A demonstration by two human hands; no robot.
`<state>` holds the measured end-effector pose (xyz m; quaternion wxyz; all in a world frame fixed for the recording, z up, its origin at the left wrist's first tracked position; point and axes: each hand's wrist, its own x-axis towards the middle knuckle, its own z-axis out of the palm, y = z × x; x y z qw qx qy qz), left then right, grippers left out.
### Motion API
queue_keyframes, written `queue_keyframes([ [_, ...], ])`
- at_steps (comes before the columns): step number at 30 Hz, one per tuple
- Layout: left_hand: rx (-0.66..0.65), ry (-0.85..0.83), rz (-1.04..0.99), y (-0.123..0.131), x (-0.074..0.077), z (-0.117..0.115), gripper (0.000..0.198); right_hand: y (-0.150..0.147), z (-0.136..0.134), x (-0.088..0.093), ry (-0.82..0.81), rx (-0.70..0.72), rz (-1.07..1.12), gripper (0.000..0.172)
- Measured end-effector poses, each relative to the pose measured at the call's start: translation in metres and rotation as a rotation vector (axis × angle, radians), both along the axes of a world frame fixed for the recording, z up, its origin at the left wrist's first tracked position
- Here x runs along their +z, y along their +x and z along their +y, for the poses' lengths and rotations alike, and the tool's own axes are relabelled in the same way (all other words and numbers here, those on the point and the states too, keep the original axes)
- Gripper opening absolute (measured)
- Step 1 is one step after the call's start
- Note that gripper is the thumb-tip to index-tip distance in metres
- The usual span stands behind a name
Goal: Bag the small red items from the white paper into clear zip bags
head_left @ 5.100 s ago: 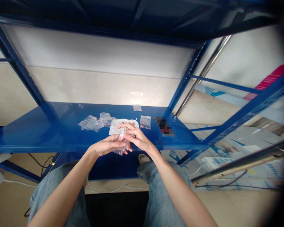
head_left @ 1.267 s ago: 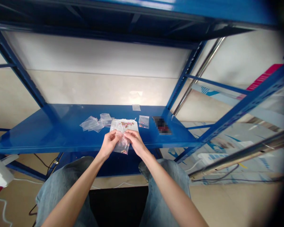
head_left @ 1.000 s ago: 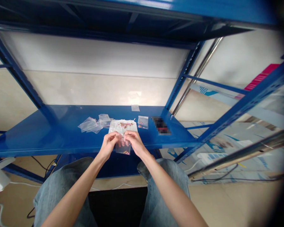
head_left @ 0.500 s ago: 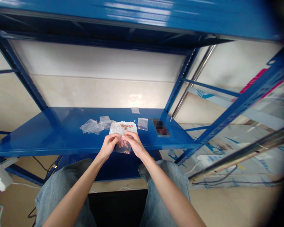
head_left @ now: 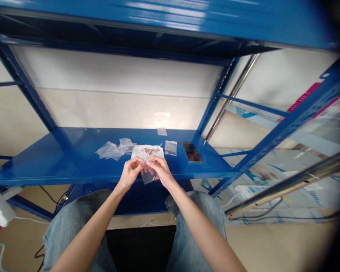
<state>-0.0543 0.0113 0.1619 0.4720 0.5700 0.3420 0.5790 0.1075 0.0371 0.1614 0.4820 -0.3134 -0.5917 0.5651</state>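
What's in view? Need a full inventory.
blue steel shelf: 1, blue, in front of the person
loose plastic bags: several, clear, overlapping on the shelf, left of the hands
small plastic bag: 1, clear, at the shelf's back
small filled bag: 1, clear with red bits, on the shelf, right of the sheet
printed sheet: 1, white with pink-red print, on the shelf behind the hands
blurred object: 1, dark, on the shelf at right, identity hidden
steel pole: 1, silver, behind the shelf at right
clear plastic bag: 1, clear, held above the shelf's front edge
jeans: 1 pair, pale blue, on the person's legs
left hand: pinching the bag's top
right hand: pinching the bag's top
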Motion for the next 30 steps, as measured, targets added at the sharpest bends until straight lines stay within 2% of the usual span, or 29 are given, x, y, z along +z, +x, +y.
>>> queue_keyframes([
  [5, 0.015, -0.007, 0.027, -0.0001, -0.0011, -0.0005, 0.025, -0.0026, -0.0016, -0.0003, 0.045, 0.007, -0.018, 0.025],
  [9, -0.024, -0.014, -0.054, -0.0026, -0.0040, 0.0020, 0.027, -0.0025, -0.0016, -0.0005, 0.030, -0.005, 0.021, 0.028],
  [13, 0.023, -0.026, -0.111, -0.0041, -0.0078, 0.0054, 0.029, -0.0002, 0.0020, -0.0040, -0.005, -0.035, 0.078, 0.033],
  [20, 0.001, 0.013, -0.009, -0.0008, -0.0064, 0.0021, 0.033, 0.0051, 0.0051, -0.0044, 0.060, -0.102, 0.012, 0.041],
  [25, 0.062, -0.060, -0.131, -0.0028, -0.0085, 0.0046, 0.033, 0.0057, 0.0057, -0.0024, -0.022, -0.011, 0.064, 0.040],
  [30, 0.088, -0.099, -0.271, -0.0034, -0.0096, 0.0072, 0.031, 0.0044, 0.0067, -0.0049, -0.009, -0.021, 0.079, 0.035],
])
